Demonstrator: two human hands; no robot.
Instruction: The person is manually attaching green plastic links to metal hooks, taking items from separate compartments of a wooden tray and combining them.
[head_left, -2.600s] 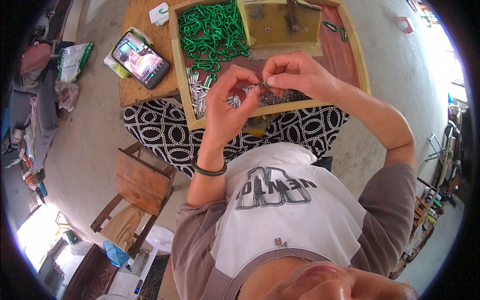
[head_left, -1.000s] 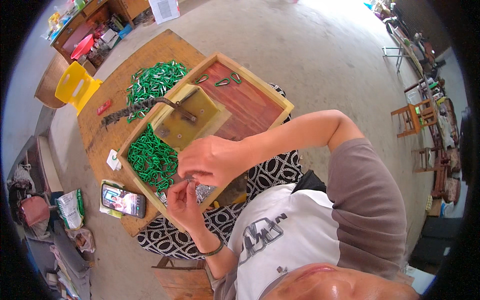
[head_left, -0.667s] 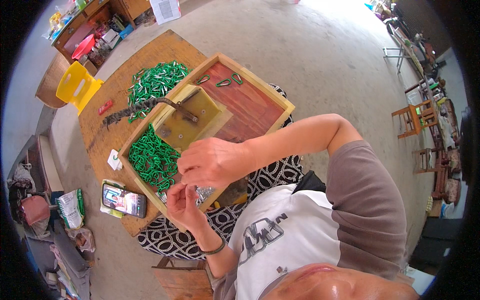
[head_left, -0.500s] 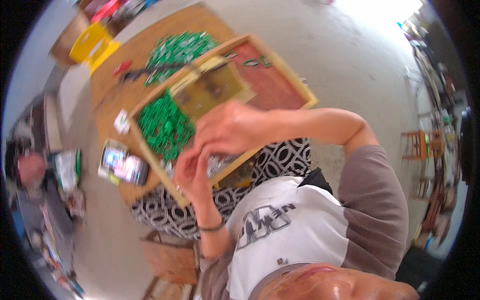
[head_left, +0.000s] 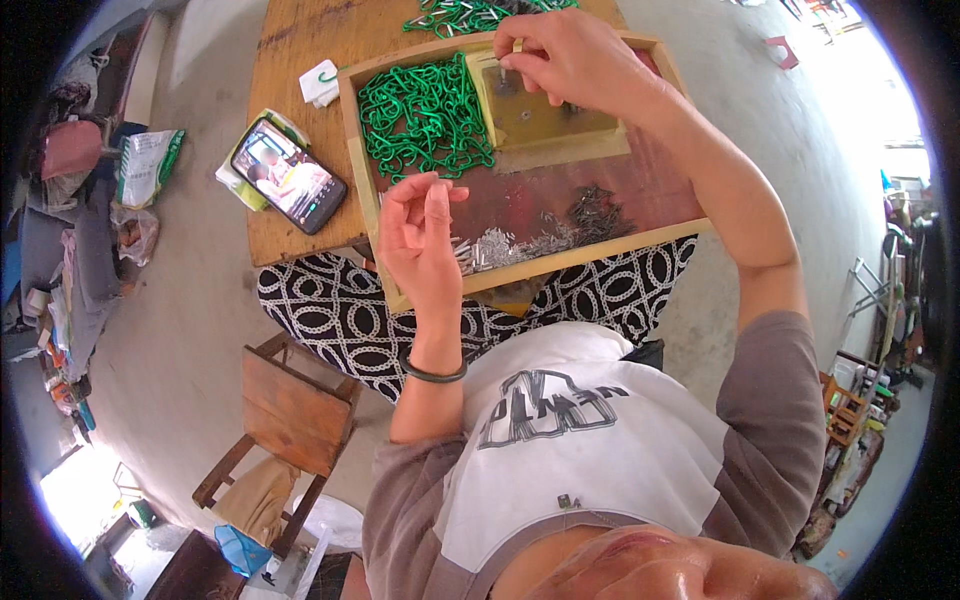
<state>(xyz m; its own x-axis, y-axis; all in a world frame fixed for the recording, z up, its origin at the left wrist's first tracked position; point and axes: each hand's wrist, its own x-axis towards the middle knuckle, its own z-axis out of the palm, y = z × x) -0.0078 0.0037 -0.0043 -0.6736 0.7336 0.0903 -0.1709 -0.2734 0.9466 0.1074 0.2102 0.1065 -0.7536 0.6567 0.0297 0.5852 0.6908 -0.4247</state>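
Observation:
My left hand point(head_left: 422, 240) is above the near left part of a wooden-rimmed tray point(head_left: 362, 190), thumb and fingertips drawn together. What they pinch, if anything, is too small to name. Across the tray, my right hand point(head_left: 580, 62) reaches over a yellowish plate point(head_left: 560, 135) with its thumb and forefinger pinched. Any piece between those fingertips cannot be made out. A ring circles one of its fingers. Left of the plate lies a heap of green bent hooks point(head_left: 420, 115). Small silver metal pieces point(head_left: 492, 250) and darker ones point(head_left: 597, 212) lie along the tray's near side.
The tray rests partly on a wooden table point(head_left: 285, 215) and over my patterned lap point(head_left: 330, 310). A phone point(head_left: 290, 175) with a lit screen and a white piece point(head_left: 320, 84) lie left of it. More green pieces point(head_left: 450, 15) are beyond the tray. A wooden chair point(head_left: 295, 410) stands lower left.
My hands, together over the tray before, have parted. The right has gone to the far side of the plate; the left stays near the green heap. The view has also turned.

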